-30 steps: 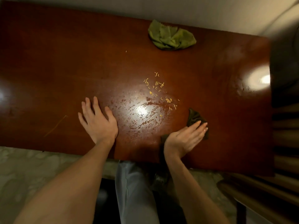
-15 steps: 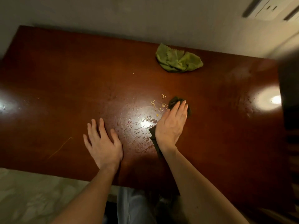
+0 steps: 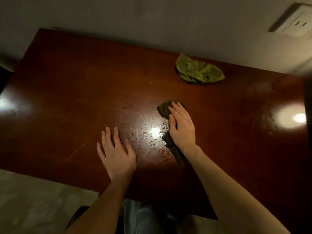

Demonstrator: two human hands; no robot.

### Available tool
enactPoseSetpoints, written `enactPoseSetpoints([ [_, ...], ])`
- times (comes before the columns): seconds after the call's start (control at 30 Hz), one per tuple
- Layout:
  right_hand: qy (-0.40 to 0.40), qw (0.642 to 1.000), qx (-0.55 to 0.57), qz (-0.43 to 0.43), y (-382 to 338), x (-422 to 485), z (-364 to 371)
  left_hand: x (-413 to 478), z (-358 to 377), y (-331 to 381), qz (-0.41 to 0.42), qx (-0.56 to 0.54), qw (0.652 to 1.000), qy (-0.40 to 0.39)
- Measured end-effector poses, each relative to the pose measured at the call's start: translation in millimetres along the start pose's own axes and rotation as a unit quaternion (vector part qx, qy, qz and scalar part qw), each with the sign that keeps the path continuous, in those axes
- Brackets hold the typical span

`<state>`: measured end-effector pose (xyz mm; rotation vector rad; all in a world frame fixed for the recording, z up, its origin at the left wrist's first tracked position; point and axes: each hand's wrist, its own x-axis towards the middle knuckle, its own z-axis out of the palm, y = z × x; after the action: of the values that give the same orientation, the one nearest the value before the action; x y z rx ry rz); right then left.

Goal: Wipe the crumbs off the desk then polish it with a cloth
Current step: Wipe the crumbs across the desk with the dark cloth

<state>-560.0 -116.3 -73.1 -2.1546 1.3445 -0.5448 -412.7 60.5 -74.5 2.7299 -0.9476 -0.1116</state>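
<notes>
Glossy wooden desk (image 3: 67, 98), two cloths: flat right hand (image 3: 182, 127) presses dark cloth (image 3: 163, 108); crumpled green cloth (image 3: 199, 71) lies beyond; left hand (image 3: 116, 152) rests flat, fingers spread.

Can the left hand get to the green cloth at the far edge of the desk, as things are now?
Probably yes, but not by a straight path. The left hand lies flat on the desk, holding nothing; the right hand, pressing the dark cloth, sits between it and the green cloth.
</notes>
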Motion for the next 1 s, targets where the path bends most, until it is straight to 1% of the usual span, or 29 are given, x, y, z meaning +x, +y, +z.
enactPoseSetpoints([
  [0.1, -0.015, 1.000, 0.014, -0.020, -2, -2, -2, 0, -1, -1, 0.000, -0.005, 1.000, 0.003],
  [0.2, -0.003, 0.999, 0.038, -0.017, 0, -3, 0, 0, -1, -1, 0.000, -0.011, 1.000, 0.005],
  [0.3, 0.055, 0.993, 0.103, 0.025, -5, -1, 2, 1, 0, -1, 0.000, -0.014, 1.000, 0.005],
  [0.37, 0.088, 0.981, 0.156, 0.077, -13, 2, -5, 1, 0, -2, 0.001, -0.014, 1.000, 0.005],
  [0.43, 0.120, 0.969, 0.187, 0.107, -21, 4, -18, 0, 1, -3, 0.004, -0.012, 1.000, 0.004],
  [0.6, 0.178, 0.958, 0.191, 0.119, -31, -3, -53, 1, -1, -1, 0.002, -0.020, 1.000, 0.001],
  [0.73, 0.229, 0.946, 0.176, 0.147, -28, -9, -70, 1, 0, -1, 0.005, -0.013, 1.000, 0.003],
  [0.87, 0.242, 0.939, 0.171, 0.175, -29, -5, -80, 1, 0, 0, 0.001, -0.012, 1.000, 0.006],
  [1.0, 0.283, 0.926, 0.169, 0.185, -33, 10, -96, 1, 0, 2, -0.001, -0.012, 1.000, 0.016],
])
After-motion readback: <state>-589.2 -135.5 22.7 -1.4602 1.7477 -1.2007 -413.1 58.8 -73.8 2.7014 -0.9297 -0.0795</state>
